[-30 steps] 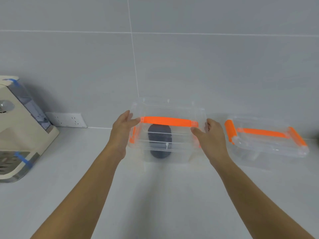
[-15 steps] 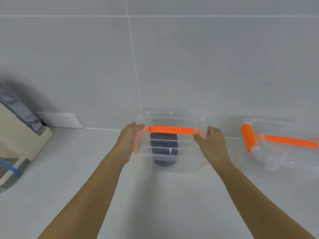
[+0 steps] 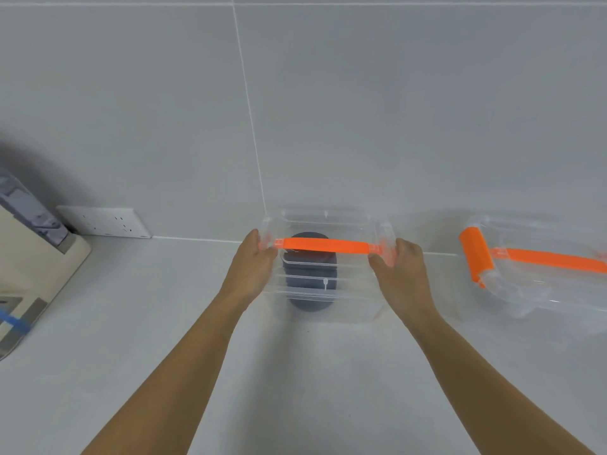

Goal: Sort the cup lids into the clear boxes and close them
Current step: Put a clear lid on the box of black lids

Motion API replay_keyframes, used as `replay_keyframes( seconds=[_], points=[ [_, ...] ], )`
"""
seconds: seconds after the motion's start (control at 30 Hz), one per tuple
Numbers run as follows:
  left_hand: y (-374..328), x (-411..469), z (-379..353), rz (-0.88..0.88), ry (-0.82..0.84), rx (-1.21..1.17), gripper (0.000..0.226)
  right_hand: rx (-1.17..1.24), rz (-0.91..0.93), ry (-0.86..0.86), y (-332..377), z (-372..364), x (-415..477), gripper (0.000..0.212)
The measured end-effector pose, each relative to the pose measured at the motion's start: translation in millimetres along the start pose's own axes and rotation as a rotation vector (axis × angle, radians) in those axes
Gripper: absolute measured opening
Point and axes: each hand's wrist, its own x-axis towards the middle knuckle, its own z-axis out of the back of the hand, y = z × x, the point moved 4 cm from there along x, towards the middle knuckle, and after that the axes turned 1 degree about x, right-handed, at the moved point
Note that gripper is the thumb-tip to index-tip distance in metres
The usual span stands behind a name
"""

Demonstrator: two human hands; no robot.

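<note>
I have my left hand (image 3: 253, 267) and right hand (image 3: 399, 274) curled against the two short ends of the clear box (image 3: 325, 290), fingers on its orange latches, with the stack of dark cup lids (image 3: 310, 284) inside it. If I press unevenly, one latch may miss and the box skid toward the wall. I count two boxes, the second box (image 3: 542, 284) well right of the first, one lid stack, and how many lids I cannot tell.

Bare forearms (image 3: 184, 366), no sleeves

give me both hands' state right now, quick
Left hand: closed on the left end of the clear plastic box with the orange handle.
Right hand: closed on the same box's right end.
</note>
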Motion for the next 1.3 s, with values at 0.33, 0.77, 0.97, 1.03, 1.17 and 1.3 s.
replay_keyframes(
  seconds=[0.33, 0.77, 0.97, 1.03, 1.17, 1.3],
  points=[
    [2.1, 2.5, 1.3, -0.078, -0.131, 0.554, 0.045, -0.076, 0.032, 0.002, -9.8, -5.6, -3.6, 0.037],
    [22.2, -4.3, 17.5, 0.182, -0.153, 0.028, 0.045, 0.323, -0.365, -0.007, -33.6, 3.1, -12.9, 0.055],
    [6.1, -10.5, 18.3, 0.007, -0.23, 0.336, 0.032, 0.034, -0.166, -0.063, -17.9, 4.8, -16.1, 0.039],
    [5.7, -9.6, 18.3, -0.006, -0.236, 0.366, 0.032, 0.022, -0.165, -0.06, -18.4, 5.0, -16.5, 0.04],
    [5.0, -7.3, 17.9, -0.029, -0.227, 0.408, 0.032, 0.021, -0.152, -0.047, -19.0, 5.4, -15.0, 0.04],
    [1.1, -2.7, 17.5, -0.076, -0.222, 0.539, 0.026, -0.036, -0.117, -0.04, -17.4, 5.6, -11.7, 0.033]
  ],
)
